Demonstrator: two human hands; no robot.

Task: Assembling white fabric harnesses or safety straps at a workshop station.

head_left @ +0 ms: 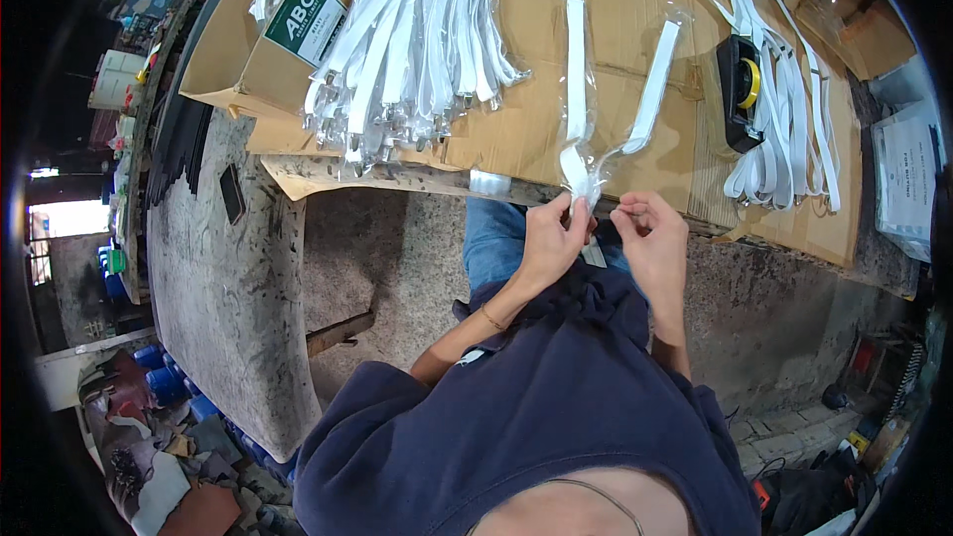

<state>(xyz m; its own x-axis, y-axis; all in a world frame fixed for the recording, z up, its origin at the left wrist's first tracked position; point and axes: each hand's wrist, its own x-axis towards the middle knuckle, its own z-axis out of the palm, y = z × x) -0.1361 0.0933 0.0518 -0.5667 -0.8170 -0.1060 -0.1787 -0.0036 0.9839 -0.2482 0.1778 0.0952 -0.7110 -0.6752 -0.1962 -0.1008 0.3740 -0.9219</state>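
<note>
Near the front edge of the cardboard-covered table, my left hand (558, 236) is closed on the gathered lower end of a white strap (576, 69) in a clear plastic sleeve. A second white bagged length (655, 79) runs up to the right from the same bunched spot; whether the two are one strap is unclear. Just right of it, my right hand (653, 238) has thumb and forefinger pinched together, close to the plastic. What those fingertips hold, if anything, is too small to make out. Both bagged lengths lie flat on the cardboard beyond my hands.
A heap of bagged white straps (417, 50) lies left, beside an open cardboard box (218, 69) with a green-and-white label. To the right are a black tape dispenser (737, 99) and loose white straps (784, 139). A phone (231, 194) rests on the grey side table (213, 288).
</note>
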